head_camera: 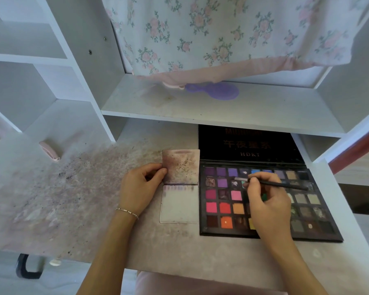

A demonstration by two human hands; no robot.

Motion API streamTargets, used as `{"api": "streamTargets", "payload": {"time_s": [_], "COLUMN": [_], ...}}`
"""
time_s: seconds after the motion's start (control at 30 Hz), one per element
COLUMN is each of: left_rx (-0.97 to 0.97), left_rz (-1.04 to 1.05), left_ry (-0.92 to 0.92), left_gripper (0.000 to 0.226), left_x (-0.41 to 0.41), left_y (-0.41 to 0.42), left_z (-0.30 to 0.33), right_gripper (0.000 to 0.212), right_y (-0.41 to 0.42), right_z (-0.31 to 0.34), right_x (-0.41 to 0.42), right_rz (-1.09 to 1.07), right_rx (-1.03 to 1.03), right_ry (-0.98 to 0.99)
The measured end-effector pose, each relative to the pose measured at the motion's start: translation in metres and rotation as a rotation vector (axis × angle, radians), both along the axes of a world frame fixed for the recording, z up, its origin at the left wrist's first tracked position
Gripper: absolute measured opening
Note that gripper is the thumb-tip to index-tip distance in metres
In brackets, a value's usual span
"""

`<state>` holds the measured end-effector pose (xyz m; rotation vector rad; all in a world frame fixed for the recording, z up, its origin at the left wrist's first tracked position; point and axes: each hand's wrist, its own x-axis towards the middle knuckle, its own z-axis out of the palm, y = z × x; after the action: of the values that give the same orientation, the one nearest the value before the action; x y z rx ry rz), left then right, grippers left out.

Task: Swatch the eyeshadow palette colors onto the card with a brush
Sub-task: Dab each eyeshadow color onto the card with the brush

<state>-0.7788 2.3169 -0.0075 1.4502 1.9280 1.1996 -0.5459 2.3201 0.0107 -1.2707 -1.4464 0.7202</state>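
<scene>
— How far along?
— One faint row on the card (pixel 179 201), beside the palette (pixel 264 201) on the table. My left hand (pixel 141 186) pinches its flap; my right hand (pixel 266 201) has a pinching grip on the brush (pixel 271 183), loading colour. Most pans remain.

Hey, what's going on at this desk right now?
A person is swatching eyeshadow. The right hand holds a thin brush with its tip over the pans in the upper rows of the open palette. The left hand pinches the edge of the card, which already shows a row of faint purplish swatches.
</scene>
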Motion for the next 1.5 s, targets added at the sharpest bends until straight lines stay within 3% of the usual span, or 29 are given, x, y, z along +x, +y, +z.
{"api": "streamTargets", "payload": {"time_s": [0.33, 0.73, 1.27, 1.5], "left_rx": [0.009, 0.017, -0.004, 0.000], "left_rz": [-0.002, -0.001, 0.010, 0.004], "left_ry": [0.018, -0.017, -0.015, -0.010], "left_gripper": [0.012, 0.012, 0.011, 0.012], "left_x": [0.0000, 0.0004, 0.0013, 0.0006], "left_y": [-0.0002, -0.0010, -0.0009, -0.0006], "left_z": [0.0004, 0.0004, 0.0016, 0.0007], "right_gripper": [0.018, 0.018, 0.019, 0.039], "right_y": [0.0018, -0.0017, -0.0003, -0.0013], "right_z": [-0.0072, -0.0083, -0.0071, -0.0007], "right_x": [0.0020, 0.0016, 0.0023, 0.0024], "right_rz": [0.158, 0.187, 0.183, 0.184], "right_rx": [0.055, -0.019, -0.059, -0.008], "right_ry": [-0.288, -0.350, -0.315, -0.173]}}
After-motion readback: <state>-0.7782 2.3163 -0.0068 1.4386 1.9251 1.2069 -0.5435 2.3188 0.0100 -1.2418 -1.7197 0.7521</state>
